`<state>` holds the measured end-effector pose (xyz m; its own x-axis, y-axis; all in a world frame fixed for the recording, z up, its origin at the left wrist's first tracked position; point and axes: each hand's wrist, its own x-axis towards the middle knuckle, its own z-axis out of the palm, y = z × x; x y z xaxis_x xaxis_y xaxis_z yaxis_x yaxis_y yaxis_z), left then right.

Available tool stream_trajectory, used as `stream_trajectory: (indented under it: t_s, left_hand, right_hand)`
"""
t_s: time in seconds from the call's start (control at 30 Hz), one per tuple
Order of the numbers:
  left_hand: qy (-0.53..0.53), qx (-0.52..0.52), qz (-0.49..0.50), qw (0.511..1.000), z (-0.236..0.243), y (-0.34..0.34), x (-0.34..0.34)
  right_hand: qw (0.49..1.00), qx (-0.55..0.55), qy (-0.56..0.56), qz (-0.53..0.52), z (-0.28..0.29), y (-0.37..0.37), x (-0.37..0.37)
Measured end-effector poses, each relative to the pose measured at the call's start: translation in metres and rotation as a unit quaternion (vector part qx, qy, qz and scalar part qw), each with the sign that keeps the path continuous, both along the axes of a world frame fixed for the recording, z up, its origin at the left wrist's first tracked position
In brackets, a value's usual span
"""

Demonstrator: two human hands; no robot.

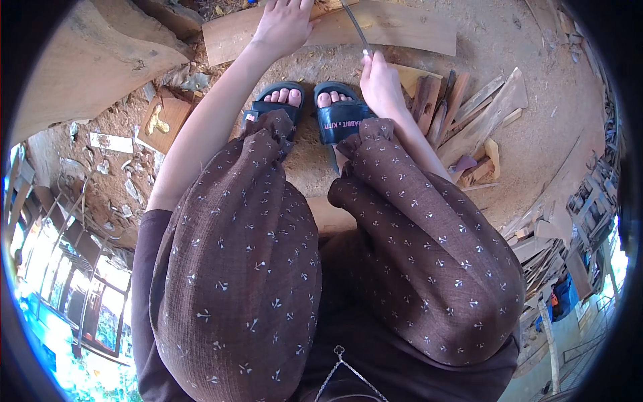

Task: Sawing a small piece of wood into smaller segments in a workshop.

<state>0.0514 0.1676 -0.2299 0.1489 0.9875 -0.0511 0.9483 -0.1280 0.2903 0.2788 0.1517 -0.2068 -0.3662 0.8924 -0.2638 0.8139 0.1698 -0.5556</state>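
My left hand (284, 27) reaches to the top edge of the picture, its fingers stretched out and slightly apart, with the tips cut off. It lies over a long, flat wooden board (402, 30), beside a small yellowish piece of wood (329, 7) that shows only in part. My right hand (383, 84) is closed round the near end of a thin, dark, file-like metal tool (356, 28). The tool slants up and left across the board toward the small piece; its far end touches or nearly touches that piece. Whether it has a separate handle is hidden by my fingers.
My feet in dark sandals (343, 124) stand just before the board. Offcuts and wood strips (479, 117) lie right of my right hand. To the left are a large wooden block (100, 74) and a brown square piece (164, 120). More scrap wood (562, 248) piles up at far right.
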Motion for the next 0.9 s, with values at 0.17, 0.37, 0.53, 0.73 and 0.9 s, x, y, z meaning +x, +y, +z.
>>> stream_trajectory:
  t_s: [0.17, 0.37, 0.53, 0.73, 0.9]
  left_hand:
    - [-0.009, 0.017, 0.019, 1.0, 0.001, -0.001, 0.0]
    - [-0.028, 0.012, 0.02, 0.999, 0.003, 0.0, 0.0]
    - [-0.037, 0.0, 0.022, 0.999, 0.006, 0.001, 0.001]
    - [-0.018, 0.003, 0.019, 1.0, 0.003, -0.001, -0.002]
    - [-0.035, 0.0, 0.031, 0.999, -0.009, -0.003, -0.001]
  right_hand:
    - [0.991, -0.02, -0.111, -0.066, 0.007, -0.044, 0.02]
    - [0.996, 0.001, -0.083, -0.016, 0.004, -0.013, 0.009]
    - [0.999, -0.014, -0.032, 0.012, 0.006, 0.002, 0.002]
    - [0.988, -0.066, -0.13, -0.06, 0.023, -0.047, 0.027]
    - [1.0, -0.025, 0.012, -0.009, 0.037, -0.017, 0.017]
